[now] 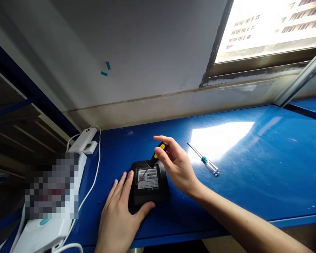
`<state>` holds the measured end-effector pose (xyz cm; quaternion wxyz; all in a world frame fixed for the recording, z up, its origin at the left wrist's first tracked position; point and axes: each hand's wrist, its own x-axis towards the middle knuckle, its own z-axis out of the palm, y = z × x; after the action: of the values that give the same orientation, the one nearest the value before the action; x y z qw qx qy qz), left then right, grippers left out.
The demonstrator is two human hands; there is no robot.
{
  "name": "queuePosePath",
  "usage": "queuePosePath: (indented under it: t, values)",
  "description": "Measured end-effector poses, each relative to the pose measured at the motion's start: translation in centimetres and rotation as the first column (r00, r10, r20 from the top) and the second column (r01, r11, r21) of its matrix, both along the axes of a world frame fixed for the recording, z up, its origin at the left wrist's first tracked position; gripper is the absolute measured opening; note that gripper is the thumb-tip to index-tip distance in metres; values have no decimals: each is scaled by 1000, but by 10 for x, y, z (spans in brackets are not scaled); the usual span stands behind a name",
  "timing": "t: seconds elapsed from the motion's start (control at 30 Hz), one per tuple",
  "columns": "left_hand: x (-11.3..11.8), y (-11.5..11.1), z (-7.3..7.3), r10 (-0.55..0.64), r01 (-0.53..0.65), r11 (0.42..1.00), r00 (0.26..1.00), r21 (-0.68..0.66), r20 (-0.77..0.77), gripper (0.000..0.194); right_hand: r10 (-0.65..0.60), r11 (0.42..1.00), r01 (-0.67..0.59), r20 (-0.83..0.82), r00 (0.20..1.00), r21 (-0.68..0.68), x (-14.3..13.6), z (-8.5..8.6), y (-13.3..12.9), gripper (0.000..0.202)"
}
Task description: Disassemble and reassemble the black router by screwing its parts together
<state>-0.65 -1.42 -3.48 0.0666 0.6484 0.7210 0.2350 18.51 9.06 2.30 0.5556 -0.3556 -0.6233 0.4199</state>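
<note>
A black square box (163, 191) with rounded corners lies on the blue table, a white printed label (150, 181) on its upper face. My left hand (121, 211) rests against its left and front edges, fingers stretched out and spread, thumb on the front edge. In my right hand (177, 161) is a black and yellow screwdriver (154, 160), pinched between thumb and fingers. Its shaft slants down across the label toward the box's left side. Whether the tip sits in a screw I cannot tell. Right of this hand lies a second screwdriver (205, 161) with a clear and teal handle.
At the left stand a white power strip (83, 140) and a white device (48, 233), with a white cable (98, 168) along the table (252, 175). A blurred patch covers part of the device. A grey wall and window are behind; a small dark speck lies left of my left hand.
</note>
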Motion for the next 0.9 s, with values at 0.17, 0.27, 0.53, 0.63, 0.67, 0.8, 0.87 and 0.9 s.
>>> queuePosePath:
  t: [0.17, 0.27, 0.53, 0.63, 0.67, 0.8, 0.87, 0.9]
  values:
    - [1, -1, 1, -4, 3, 1000, 1000, -2, -2, 89, 80, 997, -81, -71, 994, -6, 1, 0, -1, 38]
    - [2, 0, 2, -9, 9, 1000, 1000, -5, -4, 89, 103, 994, -108, -110, 989, -34, -1, 0, -1, 41]
    - [2, 0, 3, 7, -7, 1000, 1000, -14, 6, 95, -89, 996, 89, -35, 995, -8, 1, -2, 9, 39]
    - [2, -1, 3, 4, -4, 1000, 1000, -13, 7, 95, -251, 967, 251, -20, 968, 28, 13, -1, 22, 44]
    - [2, -1, 4, 3, -3, 1000, 1000, -10, 4, 95, -302, 952, 302, -7, 953, 44, 17, 0, 26, 44]
    - [2, -1, 4, -6, 6, 1000, 1000, 4, -10, 95, -425, 902, 419, 44, 904, 103, 30, 1, 39, 45]
    - [3, 0, 4, -9, 9, 1000, 1000, 10, -13, 95, -452, 889, 443, 62, 890, 118, 33, 1, 41, 45]
    - [3, 0, 4, -10, 10, 1000, 1000, 12, -15, 94, -457, 886, 447, 71, 887, 124, 33, 0, 41, 45]
